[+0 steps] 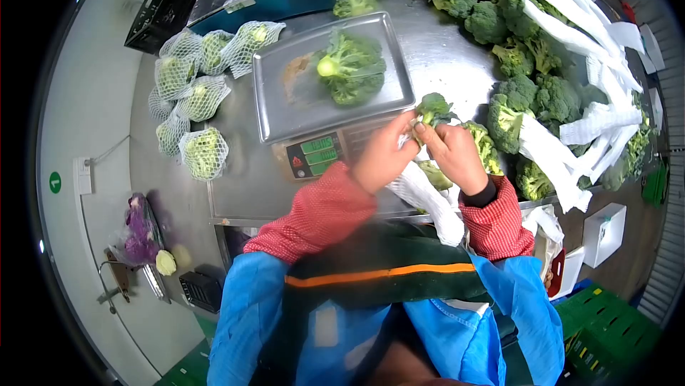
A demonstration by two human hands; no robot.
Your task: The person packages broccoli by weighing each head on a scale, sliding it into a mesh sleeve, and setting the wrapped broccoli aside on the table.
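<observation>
A small piece of broccoli (434, 106) is held upright between my two hands, just off the scale's front right corner. My left hand (389, 152) pinches it low from the left, and my right hand (457, 158) grips it from the right, thumb on top. My fingers hide its lower end. White netting (430, 202) hangs beneath the hands toward my apron. On the steel scale tray (268, 111) lies a larger broccoli head (349, 72), its cut stem facing left. Below the tray, the scale's display (319, 153) glows green.
Several netted broccoli heads (203, 152) stand left of the scale. Loose broccoli (486, 22) is piled at the back right, with white net sleeves (571, 29) draped over it. A black crate (168, 2) sits at the back left. Purple netting (140, 232) hangs by the wall.
</observation>
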